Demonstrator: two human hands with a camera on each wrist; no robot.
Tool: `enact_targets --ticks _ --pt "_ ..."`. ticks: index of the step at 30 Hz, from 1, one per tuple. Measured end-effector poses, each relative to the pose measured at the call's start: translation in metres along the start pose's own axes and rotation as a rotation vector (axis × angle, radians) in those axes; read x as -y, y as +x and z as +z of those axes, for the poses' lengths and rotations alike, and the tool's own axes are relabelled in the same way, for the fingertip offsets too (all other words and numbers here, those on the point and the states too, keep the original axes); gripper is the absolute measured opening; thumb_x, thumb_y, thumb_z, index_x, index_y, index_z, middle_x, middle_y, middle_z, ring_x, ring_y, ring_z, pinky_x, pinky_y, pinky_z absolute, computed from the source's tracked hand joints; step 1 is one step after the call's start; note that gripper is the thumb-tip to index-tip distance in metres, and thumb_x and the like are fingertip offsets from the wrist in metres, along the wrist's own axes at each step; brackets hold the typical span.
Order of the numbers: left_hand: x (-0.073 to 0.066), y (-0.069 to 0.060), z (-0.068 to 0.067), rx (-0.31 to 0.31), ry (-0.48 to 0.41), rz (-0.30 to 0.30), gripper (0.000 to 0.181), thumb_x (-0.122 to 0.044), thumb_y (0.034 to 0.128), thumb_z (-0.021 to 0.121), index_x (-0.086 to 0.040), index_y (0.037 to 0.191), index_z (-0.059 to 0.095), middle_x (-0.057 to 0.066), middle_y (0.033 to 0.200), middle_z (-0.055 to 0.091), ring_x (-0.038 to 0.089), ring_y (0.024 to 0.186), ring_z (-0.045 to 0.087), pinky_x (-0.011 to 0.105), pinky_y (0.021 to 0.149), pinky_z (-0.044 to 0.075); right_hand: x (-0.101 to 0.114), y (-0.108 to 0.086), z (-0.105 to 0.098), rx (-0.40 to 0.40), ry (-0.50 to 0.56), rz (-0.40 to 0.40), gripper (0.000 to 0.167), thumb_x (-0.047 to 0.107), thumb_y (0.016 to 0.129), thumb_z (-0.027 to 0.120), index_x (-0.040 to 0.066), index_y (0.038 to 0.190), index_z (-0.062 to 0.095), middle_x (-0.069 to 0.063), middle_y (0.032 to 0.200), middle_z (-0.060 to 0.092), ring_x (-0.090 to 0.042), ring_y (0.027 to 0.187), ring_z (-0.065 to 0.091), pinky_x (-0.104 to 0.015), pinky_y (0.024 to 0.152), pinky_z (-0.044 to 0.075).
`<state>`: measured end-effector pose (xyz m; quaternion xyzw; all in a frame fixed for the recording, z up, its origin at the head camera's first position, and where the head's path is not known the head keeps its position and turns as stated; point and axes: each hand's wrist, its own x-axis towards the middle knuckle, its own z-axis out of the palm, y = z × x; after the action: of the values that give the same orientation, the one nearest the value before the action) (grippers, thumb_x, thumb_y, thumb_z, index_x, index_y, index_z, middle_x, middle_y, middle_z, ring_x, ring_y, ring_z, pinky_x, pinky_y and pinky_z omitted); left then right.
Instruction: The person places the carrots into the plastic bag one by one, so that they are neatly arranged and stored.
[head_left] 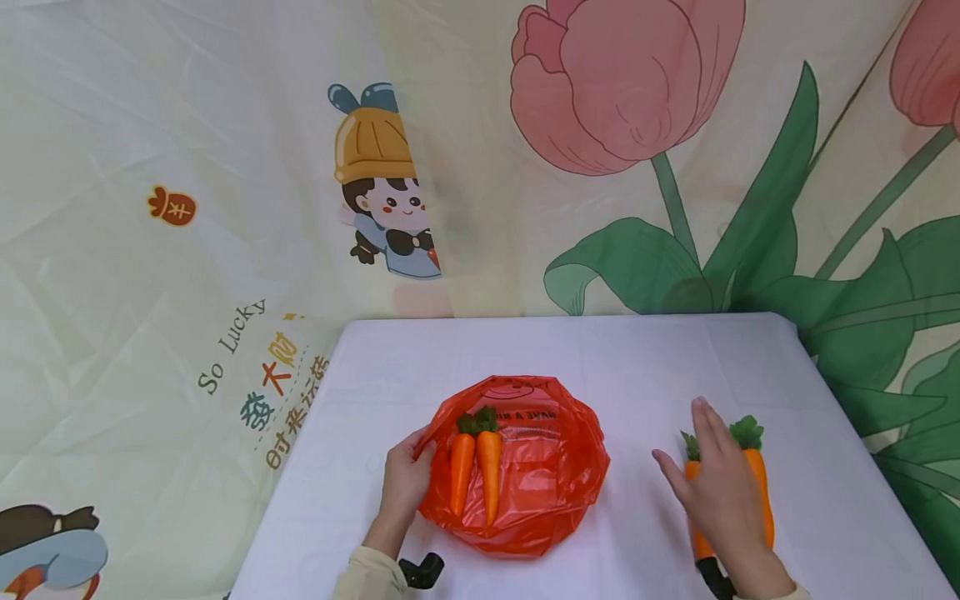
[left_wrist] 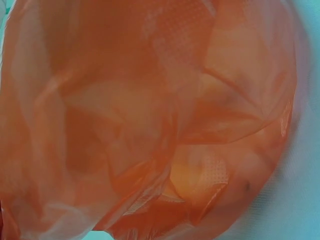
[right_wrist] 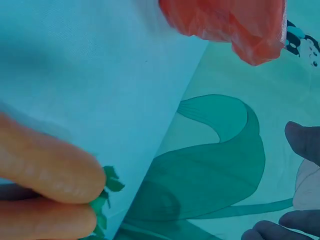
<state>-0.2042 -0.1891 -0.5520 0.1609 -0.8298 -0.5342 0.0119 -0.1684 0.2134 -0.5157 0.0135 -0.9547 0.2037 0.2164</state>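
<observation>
A red plastic bag [head_left: 551,479] lies with its mouth spread wide on the white table. Two orange carrots with green tops, a left one [head_left: 461,473] and a right one [head_left: 489,479], lie inside the bag's left part. My left hand [head_left: 406,483] pinches the bag's left rim; red plastic [left_wrist: 125,115] fills most of the left wrist view. Farther right, my right hand [head_left: 722,500] hovers with straight, spread fingers over another pair of carrots [head_left: 763,492], partly hiding them. The right wrist view shows this pair [right_wrist: 55,167] apart from the fingertips [right_wrist: 305,142].
The white tabletop [head_left: 637,358] runs back to a printed cloth [head_left: 480,250] with tulips and cartoon figures. A black strap piece [head_left: 422,572] sits at the left wrist, and a black strap [head_left: 714,577] shows by the right one.
</observation>
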Motion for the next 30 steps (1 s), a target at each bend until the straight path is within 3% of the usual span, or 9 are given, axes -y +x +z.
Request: enact_targets --ticks 2,5,7,9,12,16,20,25,30 --pt "0.000 0.000 0.000 0.002 -0.001 -0.004 0.037 -0.011 0.1057 0.052 -0.003 0.142 0.057 0.016 0.137 0.061 0.033 0.123 0.059 0.047 0.102 0.049 -0.008 -0.005 -0.003 0.025 -0.008 0.070 0.098 0.032 0.078 0.089 -0.010 0.150 0.038 -0.032 0.147 0.045 -0.051 0.123 0.052 -0.059 0.081 0.056" --pt "0.000 0.001 0.001 0.001 0.006 0.000 0.037 -0.011 0.1058 0.052 -0.003 0.142 0.057 0.016 0.137 0.061 0.034 0.123 0.059 0.048 0.102 0.049 -0.017 -0.011 -0.004 0.074 -0.030 0.152 0.092 0.034 0.080 0.086 -0.011 0.147 0.041 -0.033 0.142 0.049 -0.042 0.085 0.064 -0.048 0.060 0.058" --pt "0.000 0.001 0.001 0.000 0.007 -0.001 0.037 -0.011 0.1057 0.052 -0.003 0.141 0.057 0.017 0.137 0.061 0.034 0.123 0.059 0.048 0.102 0.049 -0.022 -0.015 -0.003 0.111 -0.044 0.198 0.088 0.034 0.081 0.085 -0.013 0.144 0.045 -0.035 0.134 0.055 -0.032 0.060 0.055 -0.041 0.049 0.052" --pt "0.000 0.001 0.001 0.001 0.008 0.002 0.037 -0.011 0.1057 0.052 -0.002 0.141 0.057 0.017 0.137 0.061 0.035 0.123 0.059 0.048 0.102 0.049 -0.025 -0.018 -0.002 0.165 -0.065 0.249 0.085 0.036 0.081 0.084 -0.014 0.140 0.048 -0.033 0.116 0.064 -0.023 0.048 0.042 -0.036 0.045 0.047" --pt "0.000 0.001 0.001 0.003 0.007 0.000 0.037 -0.011 0.1057 0.052 -0.002 0.141 0.057 0.017 0.137 0.061 0.034 0.123 0.059 0.048 0.102 0.049 -0.029 -0.019 0.001 0.255 -0.090 0.326 0.080 0.037 0.081 0.084 -0.015 0.134 0.053 -0.030 0.097 0.067 -0.023 0.053 0.047 -0.041 0.055 0.054" --pt "0.001 0.001 0.002 0.003 0.012 0.008 0.037 -0.011 0.1056 0.052 -0.001 0.141 0.058 0.018 0.135 0.062 0.035 0.121 0.060 0.049 0.102 0.049 -0.034 -0.017 0.006 0.367 -0.098 0.408 0.079 0.039 0.082 0.084 -0.015 0.132 0.055 -0.025 0.091 0.068 -0.027 0.065 0.055 -0.048 0.070 0.057" --pt "0.003 0.000 0.001 0.006 0.013 0.007 0.037 -0.012 0.1056 0.053 -0.002 0.140 0.058 0.017 0.135 0.062 0.035 0.120 0.060 0.049 0.101 0.049 -0.038 -0.016 0.009 0.449 -0.087 0.454 0.083 0.041 0.084 0.082 -0.014 0.137 0.051 -0.018 0.080 0.066 -0.027 0.066 0.054 -0.046 0.071 0.057" --pt "0.005 0.000 0.002 0.007 0.011 0.002 0.038 -0.012 0.1057 0.052 -0.002 0.142 0.057 0.018 0.136 0.061 0.035 0.121 0.060 0.049 0.102 0.049 -0.043 -0.019 0.016 0.464 -0.090 0.438 0.083 0.042 0.084 0.082 -0.015 0.136 0.051 -0.009 0.067 0.060 -0.026 0.063 0.051 -0.046 0.069 0.056" --pt "0.003 0.000 0.001 0.001 0.004 0.005 0.038 -0.012 0.1057 0.052 -0.002 0.142 0.057 0.017 0.136 0.061 0.034 0.121 0.060 0.049 0.101 0.050 -0.046 -0.019 0.023 0.447 -0.115 0.396 0.079 0.039 0.082 0.083 -0.016 0.131 0.055 -0.022 0.088 0.067 -0.027 0.067 0.055 -0.050 0.073 0.056"
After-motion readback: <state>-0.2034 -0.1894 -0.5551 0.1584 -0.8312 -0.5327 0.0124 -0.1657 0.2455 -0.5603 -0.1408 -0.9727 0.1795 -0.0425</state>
